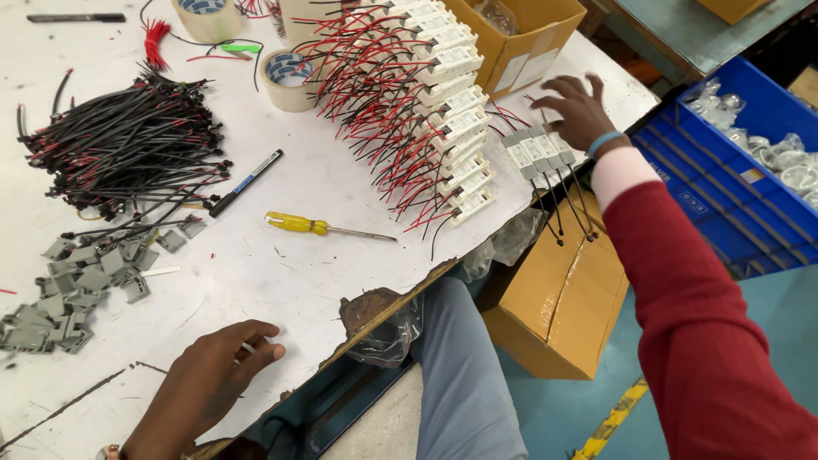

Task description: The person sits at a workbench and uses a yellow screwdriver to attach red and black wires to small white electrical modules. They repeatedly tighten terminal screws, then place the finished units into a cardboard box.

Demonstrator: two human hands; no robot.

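Note:
My right hand [573, 109], in a red sleeve with a blue wristband, reaches over the table's right edge with its fingers spread above a short row of grey modules [537, 152] whose black wires hang off the table. It holds nothing. My left hand [215, 371] rests on the white table [281, 273] near the front edge, fingers loosely curled; a small white piece shows under the fingers. A yellow-handled screwdriver [319, 226] lies between the hands. Rows of white modules with red and black wires [443, 111] run across the table's right part.
A bundle of black cables [128, 149] and a pile of grey plastic covers [77, 285] lie at the left. Two tape rolls [288, 78], a pen [247, 181], cardboard boxes [511, 38] and a blue crate of bagged parts [741, 162] surround the work area. The table's front edge is chipped.

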